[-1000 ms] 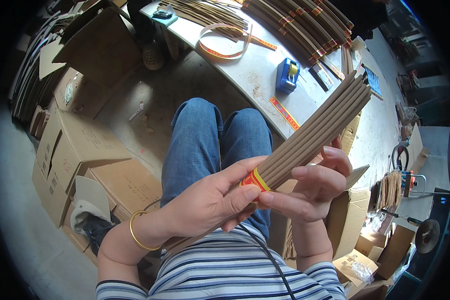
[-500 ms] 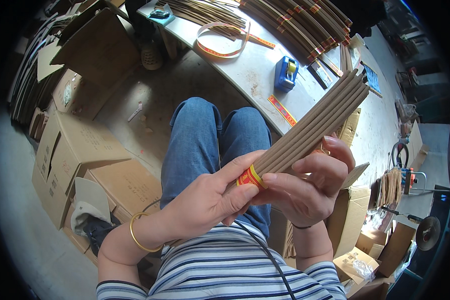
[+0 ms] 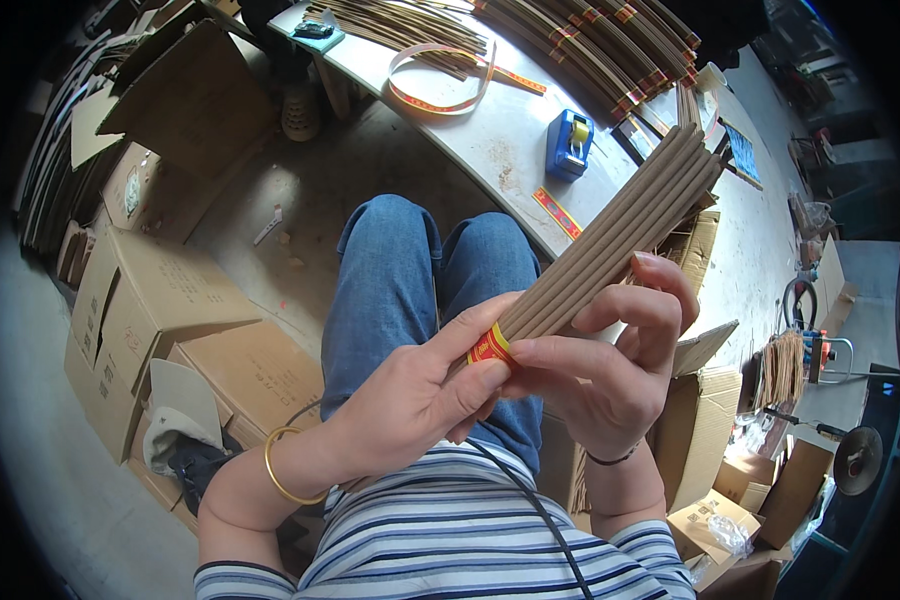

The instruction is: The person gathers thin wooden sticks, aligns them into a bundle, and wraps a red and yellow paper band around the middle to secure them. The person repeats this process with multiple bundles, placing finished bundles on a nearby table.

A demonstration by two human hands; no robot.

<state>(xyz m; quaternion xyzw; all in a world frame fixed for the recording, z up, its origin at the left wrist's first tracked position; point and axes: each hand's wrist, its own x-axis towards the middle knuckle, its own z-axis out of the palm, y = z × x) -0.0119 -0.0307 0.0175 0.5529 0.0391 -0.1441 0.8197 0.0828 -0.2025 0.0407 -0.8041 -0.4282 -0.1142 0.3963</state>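
A bundle of thick brown incense sticks [image 3: 610, 235] slants up to the right over my knees. Around its lower part runs a red and yellow paper band [image 3: 490, 347]. My left hand [image 3: 410, 400] is closed on the bundle at this band, its thumb pressed against the paper. With its thumb at the band's right edge, my right hand [image 3: 610, 370] also grips the bundle; its other fingers curl beneath and beside the sticks. The sticks' lower ends are hidden behind my left hand and wrist.
On the white table [image 3: 520, 150] are a blue tape dispenser [image 3: 570, 145], a loose red paper strip [image 3: 556, 212], a curled strip [image 3: 440, 105], loose sticks [image 3: 400, 30] and banded bundles [image 3: 600, 50]. Cardboard boxes [image 3: 170, 290] stand at left, with an open carton [image 3: 700, 430] at right.
Both hands and the bundle have shifted slightly left. The bundle looks turned a little about its length, and the right fingers have moved along its underside.
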